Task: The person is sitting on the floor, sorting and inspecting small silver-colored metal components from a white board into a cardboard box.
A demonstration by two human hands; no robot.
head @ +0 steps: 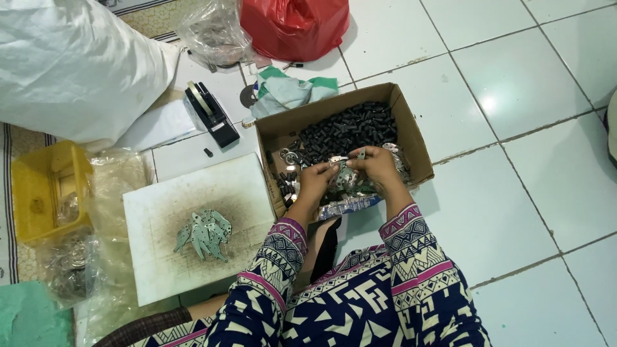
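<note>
Both my hands are inside an open cardboard box [411,132] on the tiled floor. My left hand [316,178] and my right hand [378,166] pinch small flat metal pieces [347,159] between the fingertips, held close together. Under them lies a heap of similar silvery pieces [347,186]. The far half of the box is filled with many small black cylinders [350,130]. To the left, a white board [160,257] carries a small pile of grey metal plates [205,234].
A black tape dispenser [211,114] lies behind the board. A yellow bin [45,193] and clear plastic bags [96,212] are at far left, a big white sack [71,64] and a red bag [295,26] at the back. A green-white cloth [289,90] lies by the box.
</note>
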